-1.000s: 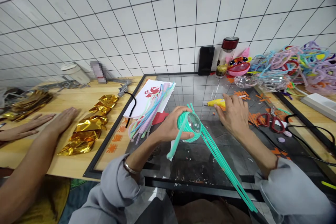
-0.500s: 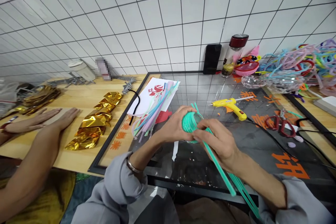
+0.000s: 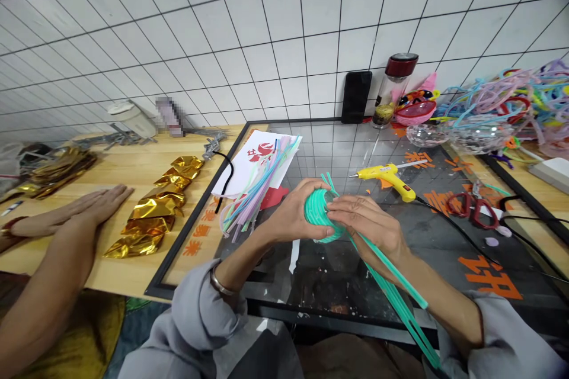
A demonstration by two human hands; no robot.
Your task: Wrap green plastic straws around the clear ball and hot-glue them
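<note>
My left hand (image 3: 297,213) curls around a round hollow form (image 3: 319,213) wrapped in rows of green pipe cleaner, its fingers closed on the left side. My right hand (image 3: 371,222) presses its closed fingers against the form's right rim, holding a green pipe cleaner (image 3: 393,272) whose tail runs down past the wrist. More green strands (image 3: 413,331) hang toward the table's front edge. Two short green ends stick up behind the form. What lies under the right fingertips is hidden.
A yellow glue gun (image 3: 386,176) lies right of my hands, with red scissors (image 3: 473,207) beyond. Pastel pipe cleaners (image 3: 262,183) rest on white paper (image 3: 235,160). A phone (image 3: 357,96) and glass bottle (image 3: 391,92) stand behind. A co-worker's hands (image 3: 89,207) lie near gold foil (image 3: 155,207).
My right fingers have flattened over the form's rim, and the green tail has swung right. My left thumb now lies across the form's front. The co-worker's hands have come closer together.
</note>
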